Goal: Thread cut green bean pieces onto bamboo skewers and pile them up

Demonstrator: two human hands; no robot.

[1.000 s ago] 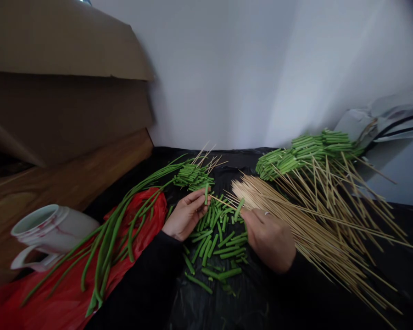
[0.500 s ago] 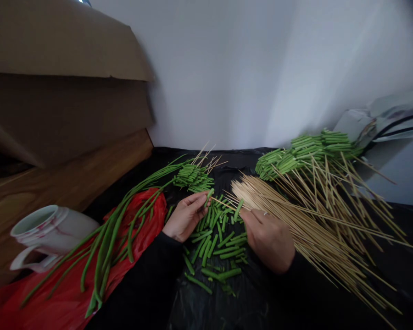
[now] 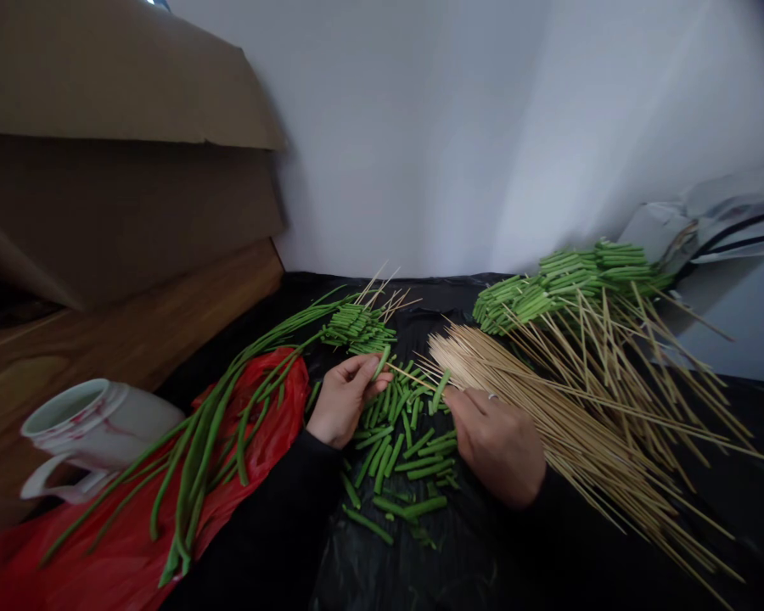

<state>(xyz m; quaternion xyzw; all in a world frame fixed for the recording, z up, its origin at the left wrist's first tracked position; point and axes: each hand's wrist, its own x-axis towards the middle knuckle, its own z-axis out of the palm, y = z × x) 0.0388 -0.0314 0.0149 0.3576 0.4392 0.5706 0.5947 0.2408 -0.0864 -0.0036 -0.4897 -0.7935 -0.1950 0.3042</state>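
Note:
A short green bean piece (image 3: 382, 362) is pinched between the thumb and fingers of my left hand (image 3: 345, 399). My right hand (image 3: 500, 441) is closed on a thin bamboo skewer (image 3: 413, 376), whose tip points left and meets or nearly meets that piece. Another bean piece (image 3: 441, 390) sits on the skewer close to my right fingers. Below both hands, many loose cut bean pieces (image 3: 388, 458) lie scattered on black plastic sheeting (image 3: 413, 581).
A large bundle of bare skewers (image 3: 566, 416) lies at right, with filled bean skewers (image 3: 566, 280) stacked behind. More filled skewers (image 3: 360, 329) lie at back centre. Long uncut beans (image 3: 197, 458) rest over a red bag (image 3: 120, 556), beside a white mug (image 3: 102, 424). A cardboard box (image 3: 127, 170) stands left.
My left hand has shifted slightly left with its bean piece, so a little more of the skewer's tip end shows. My right hand has hardly moved.

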